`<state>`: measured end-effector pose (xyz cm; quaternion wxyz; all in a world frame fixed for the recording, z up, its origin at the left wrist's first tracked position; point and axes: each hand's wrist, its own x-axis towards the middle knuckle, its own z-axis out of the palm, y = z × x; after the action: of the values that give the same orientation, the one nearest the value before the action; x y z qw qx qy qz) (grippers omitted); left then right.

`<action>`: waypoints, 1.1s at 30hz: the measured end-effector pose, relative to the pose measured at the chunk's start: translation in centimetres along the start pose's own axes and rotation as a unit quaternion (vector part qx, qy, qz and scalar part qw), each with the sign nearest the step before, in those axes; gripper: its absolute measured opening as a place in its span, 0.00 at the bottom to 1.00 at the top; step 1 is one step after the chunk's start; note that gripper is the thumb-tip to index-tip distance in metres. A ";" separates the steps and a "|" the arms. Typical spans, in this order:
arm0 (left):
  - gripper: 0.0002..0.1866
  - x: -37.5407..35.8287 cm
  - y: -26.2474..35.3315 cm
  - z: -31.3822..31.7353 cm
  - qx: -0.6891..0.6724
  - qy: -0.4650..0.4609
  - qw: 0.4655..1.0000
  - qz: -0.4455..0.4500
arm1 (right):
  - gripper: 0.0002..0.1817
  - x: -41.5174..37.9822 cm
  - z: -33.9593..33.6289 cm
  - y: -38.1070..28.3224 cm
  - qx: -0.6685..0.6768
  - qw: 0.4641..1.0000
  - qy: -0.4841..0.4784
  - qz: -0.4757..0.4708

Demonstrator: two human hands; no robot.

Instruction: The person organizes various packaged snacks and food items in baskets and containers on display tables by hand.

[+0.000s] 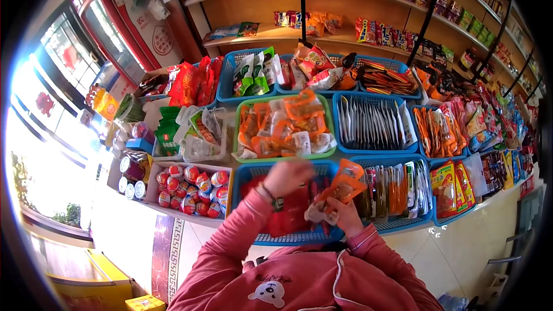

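In my right hand (344, 214) are several orange and clear snack packets (345, 183), held above the right part of a blue basket (276, 239) with red packets (285, 219) in it. My left hand (288, 177) is blurred by motion over the back of that basket, and its fingers cannot be made out. Just beyond it stands a green basket (329, 152) filled with similar orange packets (271, 121).
A white box of red-and-white eggs (193, 190) is at the left. Blue baskets of upright packets (397, 190) and white sachets (371, 121) stand at the right. Wooden shelves (345, 37) with snacks rise behind. Yellow boxes (144, 302) are low at the left.
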<state>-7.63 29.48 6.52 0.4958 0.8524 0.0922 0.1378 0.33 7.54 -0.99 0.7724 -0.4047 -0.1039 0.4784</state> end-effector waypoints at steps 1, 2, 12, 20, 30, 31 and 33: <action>0.15 1.2 -1.8 -1.4 0.154 0.091 0.984 0.004 | 0.15 -0.2 0.0 -0.2 -0.004 1.000 0.012 0.029; 0.15 2.1 -3.2 -2.7 0.304 0.180 0.936 0.007 | 0.16 -0.4 0.2 -0.3 -0.008 0.998 0.023 0.058; 0.13 -0.2 -8.4 -9.1 0.397 0.207 0.893 -0.043 | 0.20 -1.2 2.1 -2.0 -0.017 0.997 0.007 0.075; 0.15 -1.8 0.1 -5.0 0.051 0.034 0.997 -0.052 | 0.19 -0.6 2.1 -1.5 0.008 0.998 -0.028 0.063; 0.13 2.2 -0.6 -1.6 0.111 -0.094 0.989 -0.016 | 0.22 -1.0 0.7 -1.3 0.055 0.996 0.037 0.064; 0.13 4.1 0.0 -1.6 0.233 -0.051 0.967 -0.094 | 0.21 -0.8 0.5 -1.1 0.059 0.996 0.019 0.065; 0.16 6.6 -6.0 -0.2 0.419 0.130 0.892 0.112 | 0.21 -0.9 1.1 -1.3 0.062 0.996 0.025 0.065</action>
<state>-1.56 34.53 2.32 0.0574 0.9601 0.1090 0.2510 0.08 7.06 0.89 0.7660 -0.3736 -0.0279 0.5223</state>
